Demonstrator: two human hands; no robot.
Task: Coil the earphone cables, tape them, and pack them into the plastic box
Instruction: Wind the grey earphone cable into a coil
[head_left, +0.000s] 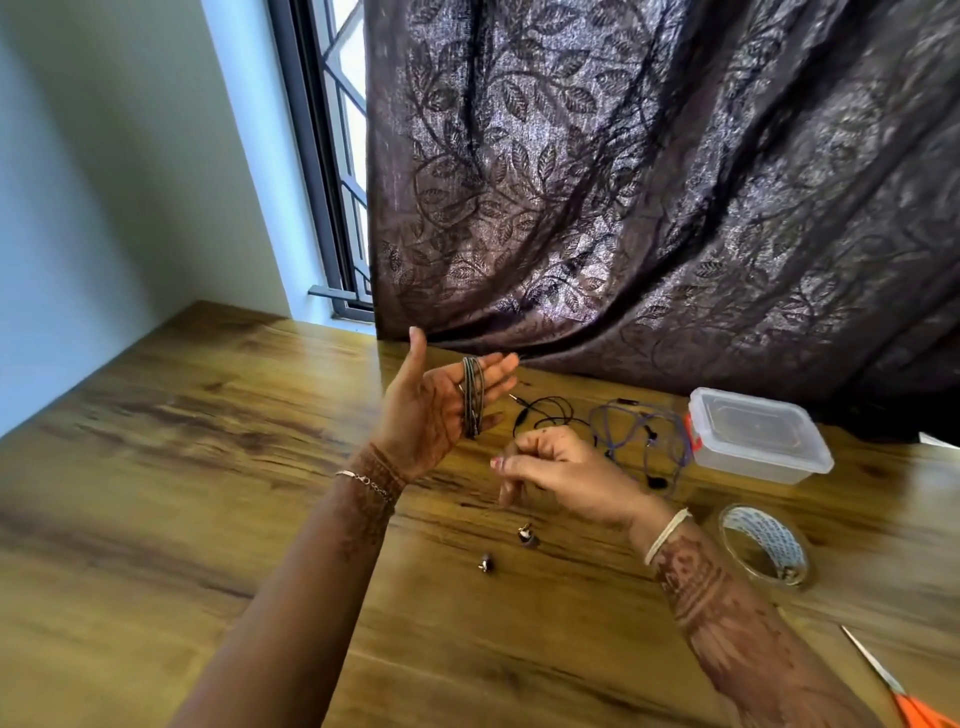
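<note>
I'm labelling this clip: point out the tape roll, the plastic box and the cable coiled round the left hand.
tape roll (769, 540): head view, printed inner core.
plastic box (753, 423): head view, middle of the lid.
coiled cable (472, 397): head view, middle of the wound loops.

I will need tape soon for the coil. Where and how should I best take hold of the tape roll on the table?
Probably from above: the tape roll seems to lie flat on the table, hole upward. Pinch its left wall, nearest the right hand that now pinches the earphone cable, fingers inside the hole, thumb outside.
</note>
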